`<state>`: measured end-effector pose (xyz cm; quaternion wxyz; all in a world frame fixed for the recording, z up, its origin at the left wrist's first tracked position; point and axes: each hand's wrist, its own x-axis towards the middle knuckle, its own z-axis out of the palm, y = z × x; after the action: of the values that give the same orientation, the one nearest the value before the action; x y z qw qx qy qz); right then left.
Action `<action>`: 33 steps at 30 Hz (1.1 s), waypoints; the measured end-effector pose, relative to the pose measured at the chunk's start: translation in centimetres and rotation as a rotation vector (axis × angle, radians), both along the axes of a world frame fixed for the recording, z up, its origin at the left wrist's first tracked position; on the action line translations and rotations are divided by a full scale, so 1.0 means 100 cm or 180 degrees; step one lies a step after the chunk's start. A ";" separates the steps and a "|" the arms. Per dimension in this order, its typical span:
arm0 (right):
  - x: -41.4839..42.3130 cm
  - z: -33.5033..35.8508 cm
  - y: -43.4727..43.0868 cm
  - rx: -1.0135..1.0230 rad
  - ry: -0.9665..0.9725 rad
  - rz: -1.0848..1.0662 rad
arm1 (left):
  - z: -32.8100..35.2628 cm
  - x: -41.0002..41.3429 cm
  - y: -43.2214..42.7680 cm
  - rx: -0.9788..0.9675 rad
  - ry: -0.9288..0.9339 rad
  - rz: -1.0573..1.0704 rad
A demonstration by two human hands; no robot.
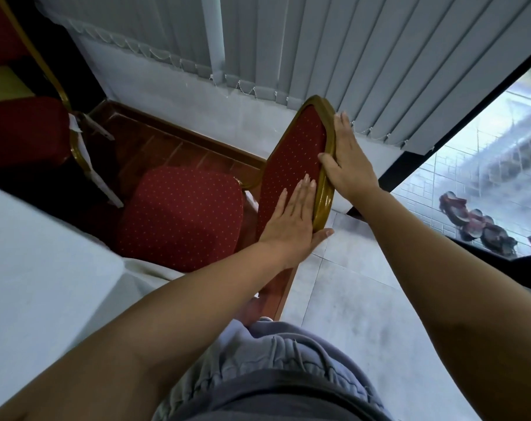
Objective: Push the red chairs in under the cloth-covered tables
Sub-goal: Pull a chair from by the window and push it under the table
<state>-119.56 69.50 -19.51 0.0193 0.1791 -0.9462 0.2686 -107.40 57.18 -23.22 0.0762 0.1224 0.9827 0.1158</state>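
White cloth over the desk (30, 253) far left, hanging down the near side. Up behind it, a second red chair (24, 132) with a gold frame, parked on the dark wood floor (154, 141) by the wall. White strips (103, 183) dangling off its frame, can't tell what exactly.

Moving right: the red chair (182, 217) getting pushed, dotted red fabric, seat facing the desk. Sits mostly out in the open, with only the near edge of the seat meeting the cloth hem, so not tucked under yet. Backrest (288, 153) standing just right of the seat, seen nearly edge-on, gold rim all round.

Hands apart, one on either side of that backrest. Left hand (291, 220) laid flat on the padded front, fingers straight and together, thumb poking out past the bottom corner of the rim. Right hand (346, 165) on the rear side, fingers stretched up along the back, thumb hooked over the gold rim onto the red padding, so clamped on the frame.

Grey vertical blinds (379, 56) behind, ending above a strip of white wall. Pale tiled floor (349, 299) under the right arm. Far right, a glass pane (485, 141) with a heap of reddish sandals (476, 226) outside on the paving. Grey shorts (273, 360) at the very bottom.
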 end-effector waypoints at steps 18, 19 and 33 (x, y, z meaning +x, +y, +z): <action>-0.042 0.004 -0.061 0.0053 0.0031 0.0129 | -0.003 -0.032 -0.046 -0.0189 0.0339 0.0387; -0.047 0.005 -0.069 0.0049 0.0007 0.0163 | -0.003 -0.036 -0.053 -0.0197 0.0364 0.0418; -0.137 0.010 -0.170 0.0040 0.0003 0.0222 | -0.010 -0.094 -0.124 -0.0133 0.0242 0.0573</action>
<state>-133.28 52.54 -18.51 0.0092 0.2122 -0.9411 0.2630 -116.79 44.79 -24.24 0.0307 0.0363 0.9941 0.0970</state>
